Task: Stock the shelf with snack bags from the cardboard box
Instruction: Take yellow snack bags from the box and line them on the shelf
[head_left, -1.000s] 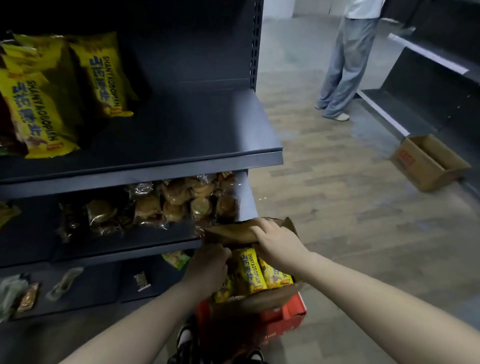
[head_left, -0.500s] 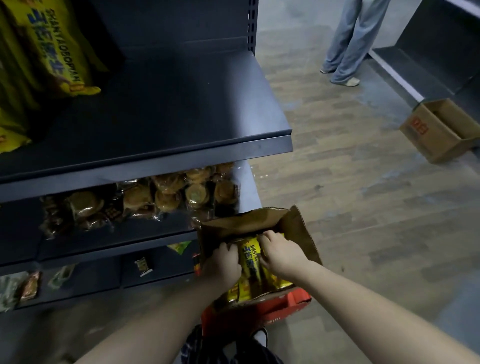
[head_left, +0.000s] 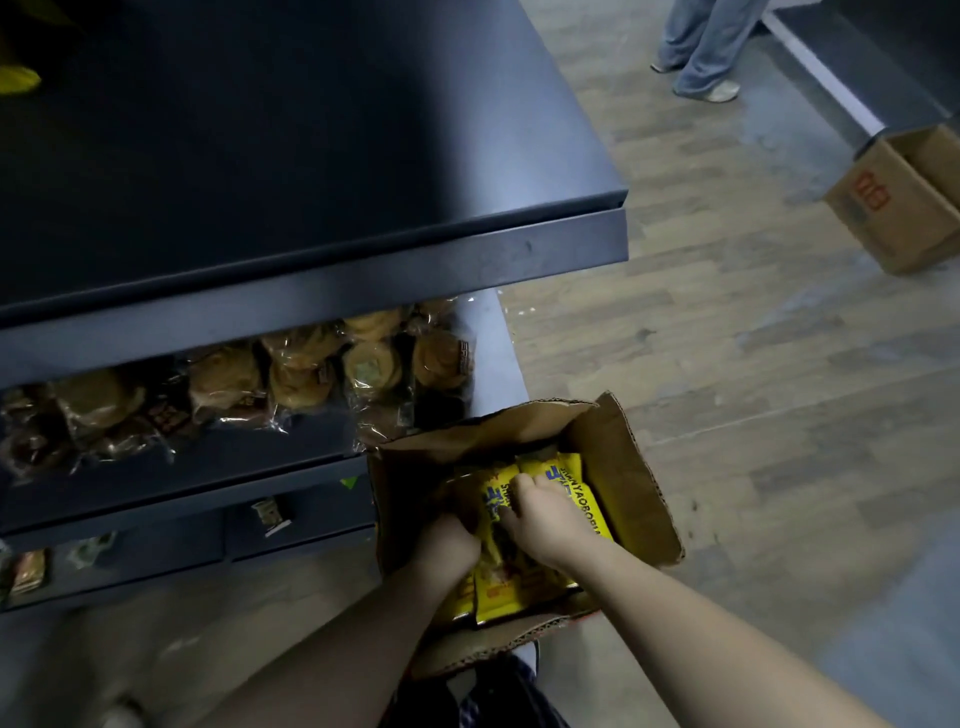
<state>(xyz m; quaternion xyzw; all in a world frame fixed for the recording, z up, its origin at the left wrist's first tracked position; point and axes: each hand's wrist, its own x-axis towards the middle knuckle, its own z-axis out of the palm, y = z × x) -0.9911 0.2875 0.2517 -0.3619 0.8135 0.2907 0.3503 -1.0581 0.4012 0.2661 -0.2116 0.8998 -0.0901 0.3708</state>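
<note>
Both hands are inside the open cardboard box (head_left: 618, 467), and each grip is curled shut on the yellow snack bags (head_left: 587, 499) packed there. The right hand (head_left: 545, 519) lies knuckles-up over the middle of the stack, fingers hooked down between two bags and closed on one. The left hand (head_left: 447, 540) sits just beside it on the shelf side, fingers pushed down at the stack's edge and folded around a bag; its fingertips are hidden, so how much it holds cannot be told. Both forearms reach in from the near bottom edge, roughly parallel, wrists bent downward.

Around the grips about four or five bags show, standing on edge and touching one another; the exact count is unclear. Beyond the grips, the box's far flap stands open, touching the lower shelf edge.

Farther out on the left-hand side, three dark shelf levels are visible: the top shelf (head_left: 311, 156) is mostly bare, with one yellow corner of a bag (head_left: 18, 80) at its far end; the middle holds roughly eight clear-wrapped pastries (head_left: 291, 374); the lowest carries a few small packets (head_left: 267, 514).

Well apart on the right-hand side, a second cardboard box (head_left: 898, 208) sits on the wooden floor (head_left: 727, 364), and another person's legs (head_left: 701, 47) stand beyond.
</note>
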